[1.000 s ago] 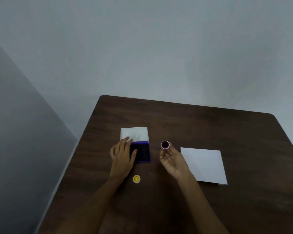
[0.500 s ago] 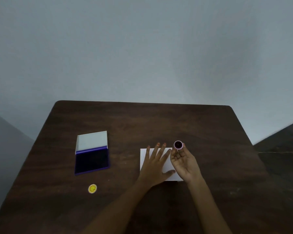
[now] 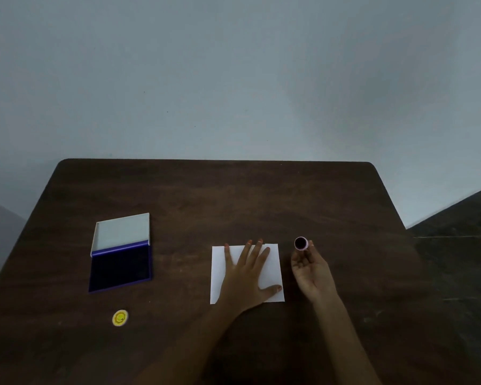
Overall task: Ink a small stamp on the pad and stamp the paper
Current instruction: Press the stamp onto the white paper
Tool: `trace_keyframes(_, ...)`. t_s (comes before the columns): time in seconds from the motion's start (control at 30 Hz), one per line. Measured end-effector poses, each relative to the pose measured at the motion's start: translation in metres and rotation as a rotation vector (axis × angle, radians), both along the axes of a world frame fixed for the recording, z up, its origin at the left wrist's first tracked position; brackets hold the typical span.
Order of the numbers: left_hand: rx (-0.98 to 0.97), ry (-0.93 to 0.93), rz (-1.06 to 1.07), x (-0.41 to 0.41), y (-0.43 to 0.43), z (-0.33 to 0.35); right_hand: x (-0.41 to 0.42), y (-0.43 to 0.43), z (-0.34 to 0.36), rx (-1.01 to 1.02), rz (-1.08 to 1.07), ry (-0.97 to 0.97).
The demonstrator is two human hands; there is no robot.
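My left hand (image 3: 247,276) lies flat, palm down, on the white paper (image 3: 272,273), fingers spread and pointing toward the far edge of the table (image 3: 233,195), thumb stretched out to the paper's near right corner. It grips nothing; it only presses the sheet down. The forearm runs back toward the near edge, crossing the sheet's near side.

My right hand (image 3: 311,270) is just beside the paper's right edge, palm turned up and toward me, fingers curled loosely. Its fingertips pinch the small stamp (image 3: 301,243), a short round piece with a pale pink rim, held with its dark face turned up toward me. The stamp is clear of the paper, off its far right corner, and seems lifted off the wood.

The paper sits near the middle of the table, a little toward the near edge. Well apart, toward the left edge, the ink pad (image 3: 121,266) lies open: its dark blue pad nearer me, its pale lid (image 3: 122,232) folded back toward the far edge. Nearer the near left corner lies a small yellow round disc (image 3: 120,318) bearing a smiley face.

The table is dark brown wood with rounded far corners. Beyond it stands a plain pale grey-blue wall (image 3: 233,79), and a dark floor (image 3: 461,245) shows past the right edge.
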State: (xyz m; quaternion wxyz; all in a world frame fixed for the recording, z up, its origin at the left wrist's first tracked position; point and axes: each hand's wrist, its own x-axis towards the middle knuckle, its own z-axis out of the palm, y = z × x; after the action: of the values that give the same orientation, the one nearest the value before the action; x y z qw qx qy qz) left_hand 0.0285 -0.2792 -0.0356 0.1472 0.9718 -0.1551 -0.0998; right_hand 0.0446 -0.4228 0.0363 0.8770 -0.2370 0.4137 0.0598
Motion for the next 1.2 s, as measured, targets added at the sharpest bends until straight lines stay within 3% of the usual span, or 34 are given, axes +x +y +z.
trace_keyframes(0.07, 0.005, -0.007, 0.002, 0.0, -0.001, -0.002, 0.003, -0.001, -0.003, -0.195, 0.108, 0.028)
trace_keyframes(0.17, -0.008, -0.02, 0.002, 0.001, 0.0, 0.0, 0.007, 0.003, -0.008, -0.732, 0.429, 0.059)
trace_keyframes(0.43, -0.076, -0.022, -0.003, 0.003, 0.0, -0.003, 0.012, 0.019, -0.027, -1.274, 0.65, -0.125)
trace_keyframes(0.83, -0.075, 0.103, -0.011, 0.004, 0.001, -0.002, 0.007, 0.026, -0.039, -1.623, 0.897, -0.29)
trace_keyframes(1.2, -0.037, 0.118, 0.013, 0.005, -0.001, -0.002, 0.007, 0.027, -0.046, -1.634, 0.829, -0.283)
